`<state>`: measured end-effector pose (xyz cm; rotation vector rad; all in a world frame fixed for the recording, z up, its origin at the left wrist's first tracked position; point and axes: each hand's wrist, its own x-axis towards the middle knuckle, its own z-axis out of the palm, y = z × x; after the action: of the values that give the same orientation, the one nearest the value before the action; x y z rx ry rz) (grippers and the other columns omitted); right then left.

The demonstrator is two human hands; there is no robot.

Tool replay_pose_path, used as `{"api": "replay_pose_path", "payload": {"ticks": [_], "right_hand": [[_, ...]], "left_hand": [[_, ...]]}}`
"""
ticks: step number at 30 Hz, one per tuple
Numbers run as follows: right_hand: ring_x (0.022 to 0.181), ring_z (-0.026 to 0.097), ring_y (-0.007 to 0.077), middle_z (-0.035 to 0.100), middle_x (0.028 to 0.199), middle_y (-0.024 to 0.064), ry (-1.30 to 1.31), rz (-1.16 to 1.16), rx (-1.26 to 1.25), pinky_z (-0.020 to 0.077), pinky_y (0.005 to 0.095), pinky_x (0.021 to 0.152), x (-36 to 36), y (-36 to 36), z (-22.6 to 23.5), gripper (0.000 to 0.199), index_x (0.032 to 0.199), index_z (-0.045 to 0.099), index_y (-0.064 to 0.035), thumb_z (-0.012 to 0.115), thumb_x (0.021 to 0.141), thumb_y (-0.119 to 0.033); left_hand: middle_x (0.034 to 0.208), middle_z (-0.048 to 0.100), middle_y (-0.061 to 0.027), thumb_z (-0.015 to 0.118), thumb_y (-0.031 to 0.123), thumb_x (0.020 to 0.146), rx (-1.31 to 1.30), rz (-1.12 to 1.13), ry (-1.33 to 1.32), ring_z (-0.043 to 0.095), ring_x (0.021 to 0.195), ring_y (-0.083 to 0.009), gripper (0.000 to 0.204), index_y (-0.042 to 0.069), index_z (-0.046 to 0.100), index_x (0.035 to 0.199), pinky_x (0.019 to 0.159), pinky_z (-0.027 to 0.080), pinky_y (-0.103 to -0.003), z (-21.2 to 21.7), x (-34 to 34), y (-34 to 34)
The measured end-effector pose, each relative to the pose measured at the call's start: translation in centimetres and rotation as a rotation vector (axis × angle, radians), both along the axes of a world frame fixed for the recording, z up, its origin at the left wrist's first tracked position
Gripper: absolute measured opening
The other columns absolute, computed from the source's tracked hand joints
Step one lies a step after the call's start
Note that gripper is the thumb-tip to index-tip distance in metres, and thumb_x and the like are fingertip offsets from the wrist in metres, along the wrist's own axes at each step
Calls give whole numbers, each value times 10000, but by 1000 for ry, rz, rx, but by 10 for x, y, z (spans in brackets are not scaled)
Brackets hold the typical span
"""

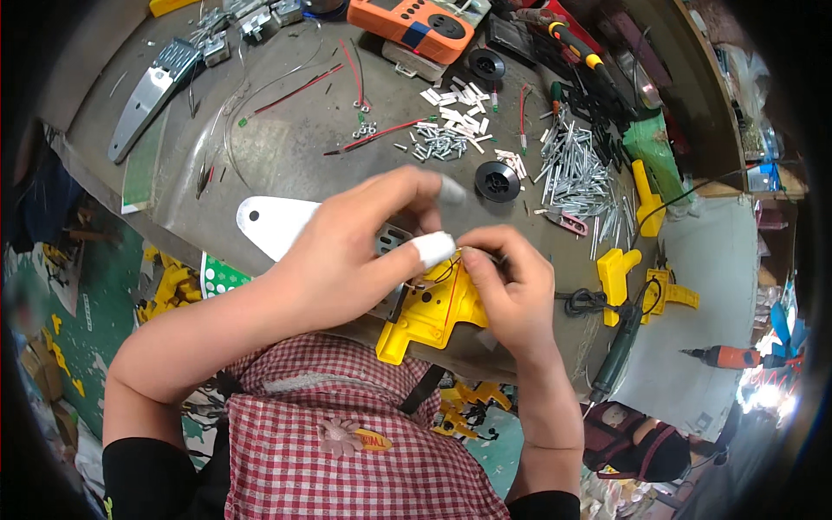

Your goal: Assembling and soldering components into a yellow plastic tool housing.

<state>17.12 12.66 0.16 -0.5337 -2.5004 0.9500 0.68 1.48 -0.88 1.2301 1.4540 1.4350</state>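
A yellow plastic housing half (423, 314) lies at the bench's near edge, joined to a silver metal plate (276, 224) that runs leftward under my left hand. Thin wires (449, 271) show inside the housing. My left hand (368, 238) is over the plate, its thumb and index finger wrapped in white tape and held apart; the tape looks blurred. My right hand (511, 282) is at the housing's upper right, thumb and index finger pinched on what looks like a thin wire. Its other fingers are curled and partly hidden.
Beyond my hands are white sleeves (464, 108), small screws (438, 141), a black spool (497, 181) and long screws (576, 169). An orange meter (412, 30) stands at the back. At right are yellow housing parts (615, 277) and a green-handled screwdriver (617, 360); another metal plate (143, 108) lies left.
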Motion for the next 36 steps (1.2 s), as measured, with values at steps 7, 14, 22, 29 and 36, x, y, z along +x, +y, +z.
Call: {"api": "replay_pose_path", "payload": {"ticks": [7,14,22,29,36], "right_hand": [[867,556,91,615,974,66,235,-185,-701,459,227,771,16,12,0,128,1003,592,34,562,895,-28],[806,596,135,615,885,74,322,-285,-607,472,242,713,27,5,2,127,938,674,5,631,823,-26],[740,614,184,615,818,91,244,-195,-535,472,297,687,19,15,-14,157,877,638,40,654,791,-90],[783,624,210,637,840,98,239,-124,-619,475,313,737,21,19,-12,166,889,655,4,637,804,-138],[802,631,173,657,842,109,154,-36,-551,475,301,754,22,22,-7,192,913,648,7,636,818,-159]], "left_hand": [[900,575,-33,672,265,672,408,-243,1128,568,849,-202,361,84,647,983,799,429,-417,27,11,-15],[819,604,-48,710,42,625,269,-137,895,583,780,-226,230,44,640,844,729,446,-358,37,12,36],[837,599,-87,708,7,695,-3,-127,488,581,813,-196,175,-8,621,846,735,450,-302,36,14,55],[915,616,-80,679,-30,619,311,-135,971,593,891,-275,288,37,644,897,800,477,-341,51,5,61],[1009,596,-43,604,144,629,613,-356,1336,571,944,-242,218,106,603,844,786,450,-379,53,-15,70]]}}
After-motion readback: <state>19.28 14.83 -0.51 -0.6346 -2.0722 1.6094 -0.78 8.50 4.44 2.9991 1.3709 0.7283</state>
